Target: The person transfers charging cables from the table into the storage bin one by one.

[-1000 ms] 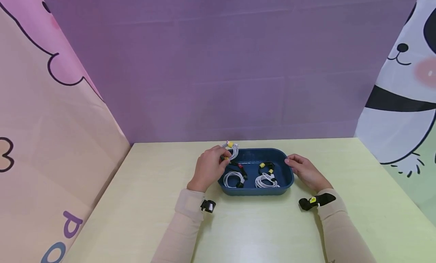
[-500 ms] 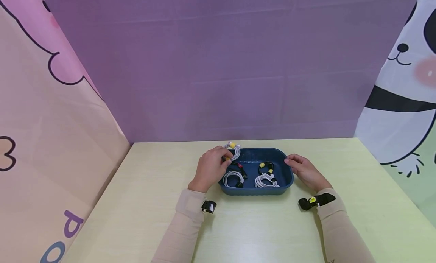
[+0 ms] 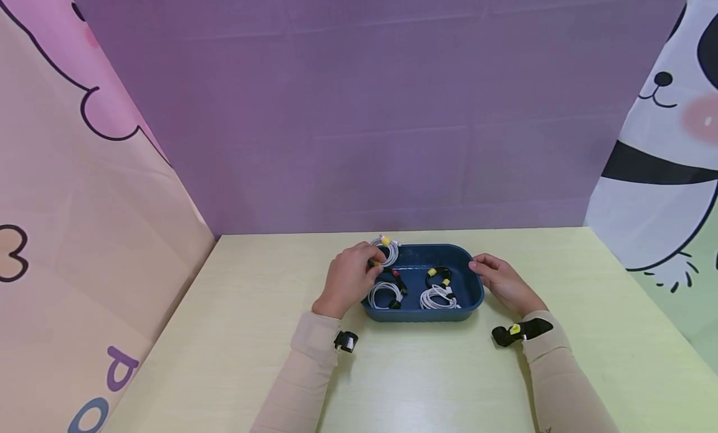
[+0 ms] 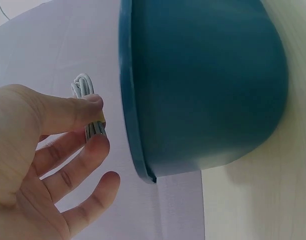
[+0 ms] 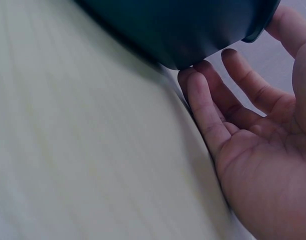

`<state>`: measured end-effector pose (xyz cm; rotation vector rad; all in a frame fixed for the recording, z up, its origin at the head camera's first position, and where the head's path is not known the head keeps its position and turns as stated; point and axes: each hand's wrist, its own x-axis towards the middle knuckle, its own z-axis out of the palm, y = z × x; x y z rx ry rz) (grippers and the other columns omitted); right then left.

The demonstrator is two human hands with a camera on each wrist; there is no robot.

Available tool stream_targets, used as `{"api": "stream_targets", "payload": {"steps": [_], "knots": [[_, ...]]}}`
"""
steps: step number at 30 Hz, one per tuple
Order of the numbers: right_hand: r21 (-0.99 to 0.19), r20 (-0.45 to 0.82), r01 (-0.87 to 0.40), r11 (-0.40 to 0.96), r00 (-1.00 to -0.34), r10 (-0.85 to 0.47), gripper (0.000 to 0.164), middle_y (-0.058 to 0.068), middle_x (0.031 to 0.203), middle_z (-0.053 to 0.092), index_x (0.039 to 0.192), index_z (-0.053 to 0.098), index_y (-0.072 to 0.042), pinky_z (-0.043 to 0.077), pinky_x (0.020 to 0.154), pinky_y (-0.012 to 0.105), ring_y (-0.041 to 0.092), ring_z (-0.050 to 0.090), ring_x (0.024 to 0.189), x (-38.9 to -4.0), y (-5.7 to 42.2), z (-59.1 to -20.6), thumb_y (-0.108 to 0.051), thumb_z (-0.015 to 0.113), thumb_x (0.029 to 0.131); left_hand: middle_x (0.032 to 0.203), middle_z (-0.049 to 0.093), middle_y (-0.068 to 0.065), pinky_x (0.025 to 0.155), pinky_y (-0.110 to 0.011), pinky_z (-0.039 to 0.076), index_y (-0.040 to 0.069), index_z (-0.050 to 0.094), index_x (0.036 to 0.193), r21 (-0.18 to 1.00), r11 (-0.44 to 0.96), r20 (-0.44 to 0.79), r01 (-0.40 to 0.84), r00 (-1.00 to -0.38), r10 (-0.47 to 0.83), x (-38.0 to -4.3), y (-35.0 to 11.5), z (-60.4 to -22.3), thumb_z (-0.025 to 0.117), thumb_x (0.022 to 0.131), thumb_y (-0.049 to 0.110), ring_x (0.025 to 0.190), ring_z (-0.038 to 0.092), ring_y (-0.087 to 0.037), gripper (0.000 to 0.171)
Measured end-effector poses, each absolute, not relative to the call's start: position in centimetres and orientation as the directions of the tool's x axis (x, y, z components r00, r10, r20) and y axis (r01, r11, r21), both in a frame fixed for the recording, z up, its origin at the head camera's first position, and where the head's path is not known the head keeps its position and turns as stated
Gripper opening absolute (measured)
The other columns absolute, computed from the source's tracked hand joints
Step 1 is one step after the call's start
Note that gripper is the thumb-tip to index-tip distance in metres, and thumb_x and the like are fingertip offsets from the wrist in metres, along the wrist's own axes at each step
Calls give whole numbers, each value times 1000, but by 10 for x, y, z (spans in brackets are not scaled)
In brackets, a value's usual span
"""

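Note:
My left hand (image 3: 350,276) pinches a coiled white cable (image 3: 389,253) with a yellow tie, held above the back left corner of a dark blue plastic basin (image 3: 423,315). In the left wrist view, thumb and fingers close on the cable coil (image 4: 83,86), just outside the basin's rim (image 4: 127,95). At the basin's right end, my right hand (image 3: 505,285) holds the rim with its thumb, fingertips against the outer wall (image 5: 193,30). Inside the basin lie two white cable coils, one front left (image 3: 377,297) and one front right (image 3: 436,299).
Also in the basin are a black cable with a red tie (image 3: 397,276) and a black coil with yellow ties (image 3: 430,278). The pale wooden table (image 3: 426,377) meets a purple cloth backdrop (image 3: 392,109), with printed cloths on both sides.
My left hand has drifted slightly to the right with the white cable, further over the basin's left end. The right hand and the basin have stayed in place.

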<state>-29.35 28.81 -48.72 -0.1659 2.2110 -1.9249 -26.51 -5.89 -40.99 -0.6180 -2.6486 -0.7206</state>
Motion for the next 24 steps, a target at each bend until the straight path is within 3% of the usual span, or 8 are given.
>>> {"api": "stream_targets", "payload": {"steps": [3,8,10,12,16,21,23,24], "knots": [[-988,-77,45,147,-972,-221,46,-3,114,52,128,49,3,27,122,52,12,47,112,-293,288,-487,-36,57,105,101,72,0,68,-32,52,16,76,102,399,780,406,482,-856,321,-265,-58,-410,77,92,16,77,63,-14,10],[-986,-79,44,163,-973,-218,46,-3,114,52,127,50,2,39,108,27,11,48,112,-293,288,-486,-37,56,106,106,73,-2,73,-36,56,15,76,103,400,780,396,481,-858,326,-263,-56,-409,77,92,15,85,69,-18,11],[-985,-82,46,165,-973,-215,46,-3,114,52,127,50,2,40,104,22,11,48,112,-293,288,-486,-37,57,106,106,73,-2,74,-38,57,14,76,103,400,778,393,484,-858,331,-262,-55,-409,77,92,15,86,70,-19,11],[-985,-80,44,166,-972,-219,46,-3,115,52,127,49,3,39,107,26,11,48,112,-293,288,-485,-37,57,106,106,73,-2,74,-38,57,15,76,103,397,779,391,486,-857,336,-261,-53,-410,77,92,15,86,71,-19,11],[-985,-79,42,165,-972,-221,47,-2,115,52,128,49,4,32,119,45,11,48,112,-293,288,-485,-37,56,106,106,74,-1,73,-38,57,15,76,102,385,780,393,494,-852,345,-260,-50,-411,77,92,14,85,70,-18,11],[-985,-80,44,168,-973,-217,47,-2,116,52,128,49,3,39,114,31,11,48,112,-292,289,-485,-37,57,105,109,74,-2,77,-40,59,15,76,101,375,779,399,503,-846,354,-259,-48,-411,78,91,14,90,72,-20,10],[-984,-81,43,174,-972,-220,46,-3,115,52,128,49,2,39,114,31,11,47,113,-292,288,-485,-38,57,105,110,74,-2,79,-41,60,15,76,101,372,777,402,507,-843,358,-259,-48,-412,78,91,14,92,73,-21,10],[-984,-79,41,171,-972,-223,46,-4,115,52,128,49,2,36,117,38,11,47,112,-292,288,-485,-37,56,106,110,74,-2,79,-41,60,15,76,101,370,777,403,510,-841,360,-259,-48,-412,78,91,14,93,73,-21,10]]}}
